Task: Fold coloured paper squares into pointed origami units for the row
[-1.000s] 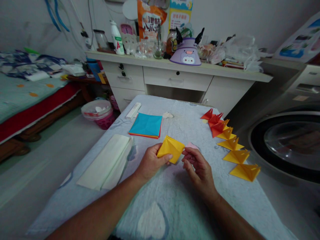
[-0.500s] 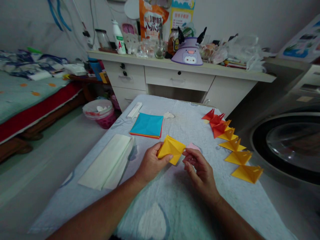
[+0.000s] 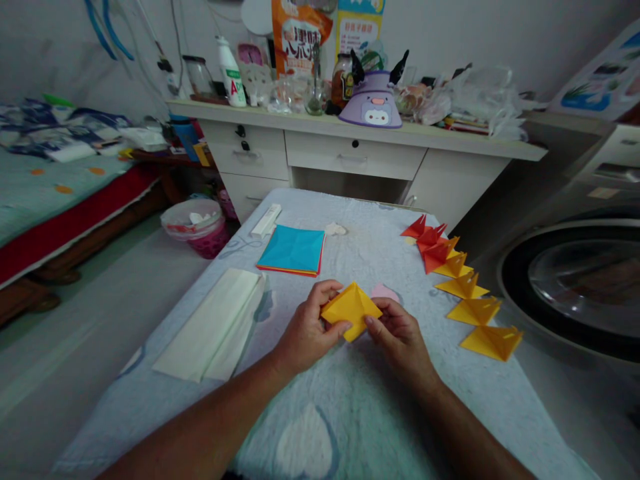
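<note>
Between my two hands is a folded yellow origami paper (image 3: 353, 307), its diamond face turned up toward me. My left hand (image 3: 313, 327) pinches its left corner, thumb on the near side. My right hand (image 3: 397, 333) grips the right corner between thumb and fingers. Beyond them lies a stack of square origami paper (image 3: 293, 248) with a blue sheet on top. Along the table's right side runs a row of folded paper pieces, red ones (image 3: 431, 243) farther off and yellow ones (image 3: 493, 340) nearer.
A folded pale cloth or paper (image 3: 210, 327) lies left on the cloth-covered table (image 3: 320, 413). A white narrow box (image 3: 266, 220) is near the back edge. Behind stands a cluttered white desk (image 3: 350, 150); a washing machine (image 3: 575, 287) is right, a pink bin (image 3: 200, 227) left.
My right hand has closed on the right corner of the yellow paper, which it was only beside before. The paper has turned and moved slightly right and toward me.
</note>
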A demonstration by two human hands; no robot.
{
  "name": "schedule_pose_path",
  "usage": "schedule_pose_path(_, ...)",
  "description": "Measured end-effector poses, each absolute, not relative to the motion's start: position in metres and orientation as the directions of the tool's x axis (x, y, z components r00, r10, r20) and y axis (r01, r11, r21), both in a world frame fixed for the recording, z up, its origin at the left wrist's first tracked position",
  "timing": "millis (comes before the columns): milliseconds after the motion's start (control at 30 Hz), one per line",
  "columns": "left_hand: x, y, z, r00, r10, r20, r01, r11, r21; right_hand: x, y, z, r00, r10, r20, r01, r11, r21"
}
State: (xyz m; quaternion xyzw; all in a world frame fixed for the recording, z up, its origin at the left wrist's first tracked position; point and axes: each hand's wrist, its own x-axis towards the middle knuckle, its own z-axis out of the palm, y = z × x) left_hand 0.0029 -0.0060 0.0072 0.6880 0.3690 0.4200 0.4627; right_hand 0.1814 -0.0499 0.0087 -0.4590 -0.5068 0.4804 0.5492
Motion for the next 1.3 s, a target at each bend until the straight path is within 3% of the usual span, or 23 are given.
schedule_pose_path(500,0.0,-0.004,0.009,0.331,0.8,0.5,0.167,-0.572,0.803,0.178,-0.05,0.009,0.052,0.983,0.174,-0.137,0.179,-0.974)
schedule_pose_path(767,-0.002,-0.004,0.012,0.386,0.798,0.463,0.216,-0.566,0.795,0.178,-0.049,0.005,0.056,0.987,0.149,-0.134,0.155,-0.979)
schedule_pose_path(1300,-0.007,-0.004,0.015,0.453,0.723,0.522,0.287,-0.673,0.682,0.179,-0.048,0.002,0.073,0.989,0.129,-0.132,0.138,-0.982)
